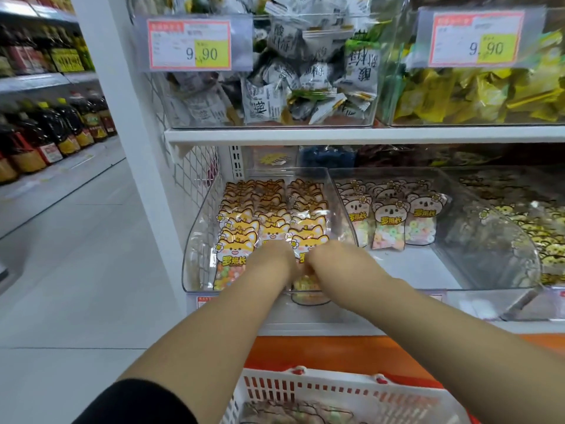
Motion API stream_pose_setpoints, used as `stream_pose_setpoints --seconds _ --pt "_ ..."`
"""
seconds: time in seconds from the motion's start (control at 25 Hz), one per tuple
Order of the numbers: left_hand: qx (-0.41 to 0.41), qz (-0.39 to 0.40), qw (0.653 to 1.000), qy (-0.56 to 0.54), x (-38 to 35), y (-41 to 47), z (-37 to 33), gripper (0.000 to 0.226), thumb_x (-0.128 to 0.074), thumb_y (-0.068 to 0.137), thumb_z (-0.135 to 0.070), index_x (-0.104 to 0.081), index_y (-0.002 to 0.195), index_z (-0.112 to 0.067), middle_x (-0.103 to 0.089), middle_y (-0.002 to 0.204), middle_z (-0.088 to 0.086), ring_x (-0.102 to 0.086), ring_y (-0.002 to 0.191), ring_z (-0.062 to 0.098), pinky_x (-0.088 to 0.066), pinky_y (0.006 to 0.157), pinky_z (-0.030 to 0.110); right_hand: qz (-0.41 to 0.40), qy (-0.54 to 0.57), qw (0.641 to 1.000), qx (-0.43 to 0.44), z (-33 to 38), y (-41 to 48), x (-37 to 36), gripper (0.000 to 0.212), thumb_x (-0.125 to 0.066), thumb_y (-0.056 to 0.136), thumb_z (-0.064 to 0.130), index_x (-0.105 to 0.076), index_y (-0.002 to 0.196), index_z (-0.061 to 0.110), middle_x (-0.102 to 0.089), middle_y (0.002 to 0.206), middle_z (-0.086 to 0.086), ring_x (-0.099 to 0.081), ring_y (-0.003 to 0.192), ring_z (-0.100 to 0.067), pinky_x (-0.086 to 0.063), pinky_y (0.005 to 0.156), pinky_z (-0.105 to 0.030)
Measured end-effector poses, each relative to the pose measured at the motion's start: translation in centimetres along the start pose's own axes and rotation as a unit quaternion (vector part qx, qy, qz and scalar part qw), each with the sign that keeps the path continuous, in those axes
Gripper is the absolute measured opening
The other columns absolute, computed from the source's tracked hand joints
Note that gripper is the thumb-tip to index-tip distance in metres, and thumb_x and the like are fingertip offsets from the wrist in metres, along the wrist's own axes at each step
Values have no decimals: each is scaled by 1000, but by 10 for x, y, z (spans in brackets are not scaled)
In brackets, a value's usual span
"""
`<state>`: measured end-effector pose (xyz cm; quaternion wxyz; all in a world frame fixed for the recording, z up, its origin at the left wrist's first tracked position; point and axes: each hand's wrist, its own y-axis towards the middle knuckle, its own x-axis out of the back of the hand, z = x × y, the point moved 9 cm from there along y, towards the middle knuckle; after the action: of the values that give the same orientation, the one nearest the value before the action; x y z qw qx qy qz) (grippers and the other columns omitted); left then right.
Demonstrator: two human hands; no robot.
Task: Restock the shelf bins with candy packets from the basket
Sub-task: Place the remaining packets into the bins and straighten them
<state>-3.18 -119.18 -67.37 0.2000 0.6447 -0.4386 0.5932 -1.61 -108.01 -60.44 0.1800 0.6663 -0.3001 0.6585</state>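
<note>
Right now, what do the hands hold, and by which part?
Left hand and right hand meet over the middle of a fox candy packet in the clear bin; fingers hidden, so a grip cannot be told.

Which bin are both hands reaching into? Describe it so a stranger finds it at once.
On the white shelf unit, take the lower shelf. The clear bin farthest left, beside the wire grid, is it. Its packets show orange fox faces; the next bin's show grey koalas.
</note>
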Motion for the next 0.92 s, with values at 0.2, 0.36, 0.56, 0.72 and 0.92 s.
stream_pose_setpoints --seconds 0.2,0.36,0.56,0.72,0.92 --pt "-60 89 994 3 -6 -1 3 31 -64 94 -25 -69 115 -3 -66 105 15 -62 95 31 -50 79 31 166 -5 985 42 10 22 -28 18 -47 95 2 -54 80 10 -46 79 -8 -46 67 -25 -37 53 -26" --pt "-33 72 987 -143 -13 11 10 24 -60 92 -1 -64 115 5 -69 115 22 -71 97 32 -59 88 40 232 23 971 44 12 34 -46 39 -42 100 8 -52 138 8 -55 120 -13 -48 81 -26 -43 59 -27" --pt "-46 4 999 -29 -12 17 5 29 -53 96 -12 -60 122 -1 -63 122 14 -61 112 34 -47 84 34 196 55 979 9 8 58 -68 39 -49 98 14 -51 136 6 -61 116 -13 -51 86 -28 -42 67 -29" --pt "-49 -17 998 -20 -8 15 8 27 -48 101 -17 -61 120 -2 -65 117 19 -63 108 35 -42 73 31 214 82 973 4 7 49 -61 41 -41 103 14 -43 142 0 -56 125 -15 -54 99 -32 -45 81 -33" --pt "-98 -5 995 -32 -3 -2 8 17 -54 95 -8 -66 105 -4 -67 108 19 -64 103 38 -52 84 37 147 75 986 11 5 31 -31 37 -39 103 13 -52 135 2 -58 127 -15 -53 88 -26 -45 74 -30"
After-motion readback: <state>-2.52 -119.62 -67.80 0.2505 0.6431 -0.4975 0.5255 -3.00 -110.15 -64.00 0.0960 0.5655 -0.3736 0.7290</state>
